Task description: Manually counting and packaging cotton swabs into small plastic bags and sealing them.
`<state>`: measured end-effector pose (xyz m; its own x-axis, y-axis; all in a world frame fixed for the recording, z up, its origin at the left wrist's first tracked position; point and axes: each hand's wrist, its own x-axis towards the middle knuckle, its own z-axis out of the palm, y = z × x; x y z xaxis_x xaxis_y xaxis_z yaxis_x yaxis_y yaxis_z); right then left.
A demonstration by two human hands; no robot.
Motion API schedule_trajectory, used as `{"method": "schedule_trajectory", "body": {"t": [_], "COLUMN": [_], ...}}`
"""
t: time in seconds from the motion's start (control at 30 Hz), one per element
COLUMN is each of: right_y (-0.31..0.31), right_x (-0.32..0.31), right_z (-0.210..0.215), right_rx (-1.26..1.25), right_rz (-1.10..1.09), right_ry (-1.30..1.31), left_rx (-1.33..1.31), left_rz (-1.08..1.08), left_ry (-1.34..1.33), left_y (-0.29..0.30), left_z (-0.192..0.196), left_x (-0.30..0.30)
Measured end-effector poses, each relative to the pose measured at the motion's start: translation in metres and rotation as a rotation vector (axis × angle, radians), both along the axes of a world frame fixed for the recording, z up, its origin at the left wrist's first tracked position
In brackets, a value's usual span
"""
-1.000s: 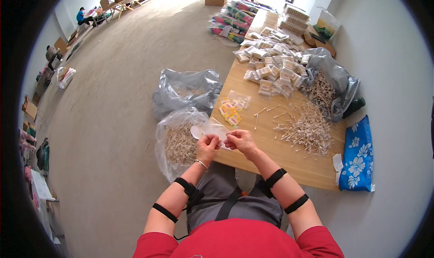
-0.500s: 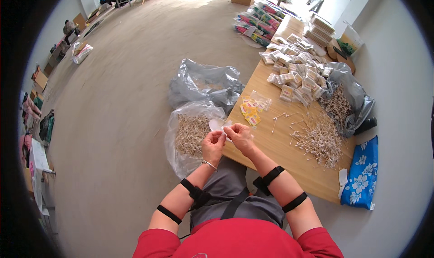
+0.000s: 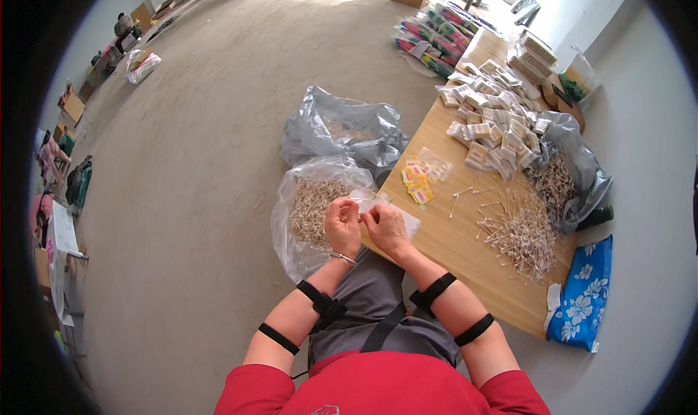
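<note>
My left hand (image 3: 342, 227) and my right hand (image 3: 387, 230) meet at the table's near left corner. Both have fingers pinched together with the tips almost touching; what they hold, if anything, is too small to make out. Behind and beneath them is a thin white sheet-like piece (image 3: 411, 224), partly covered by my right hand. Just beyond, yellow printed cards (image 3: 416, 180) lie by a small clear bag (image 3: 436, 165). Several loose cotton swabs (image 3: 456, 197) are to their right, near a large heap of swabs (image 3: 520, 237).
Left of the table stand a clear bag of short sticks (image 3: 280, 230) and a grey plastic bag (image 3: 313, 117). Filled small packets (image 3: 498, 117) cover the table's far part (image 3: 436, 128). A grey bag (image 3: 592, 168) and a blue floral package (image 3: 582, 299) line the right edge.
The view has shifted slightly, moving the table right. My hands have turned a little and stay close together; more of the white piece shows beside my right hand.
</note>
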<state>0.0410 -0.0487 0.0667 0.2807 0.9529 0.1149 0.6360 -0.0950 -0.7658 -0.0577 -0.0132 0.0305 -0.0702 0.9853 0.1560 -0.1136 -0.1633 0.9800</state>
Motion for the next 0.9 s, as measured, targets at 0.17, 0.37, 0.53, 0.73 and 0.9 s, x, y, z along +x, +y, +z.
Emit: {"method": "schedule_trajectory", "body": {"t": [0.17,0.37,0.53,0.73,0.9], "right_y": [0.007,0.008,0.016,0.028,0.036], "right_x": [-0.003,-0.006,-0.004,-0.005,-0.004], "right_z": [0.012,-0.002,-0.009,-0.012,-0.023], "right_rx": [0.153,0.348,0.467,0.408,0.325], "right_rz": [-0.158,0.049,0.159,0.277,0.215], "right_ry": [-0.055,-0.153,-0.201,-0.352,-0.316], "left_rx": [0.208,0.008,-0.416,-0.106,-0.31], "left_rz": [0.008,0.082,-0.002,0.063,-0.06], "left_ry": [0.245,0.274,-0.136,-0.046,-0.1], "left_y": [-0.005,0.005,0.005,0.012,0.015], "left_z": [0.0,-0.007,0.006,-0.039,-0.046], "left_x": [-0.003,-0.011,-0.008,-0.024,-0.021]}}
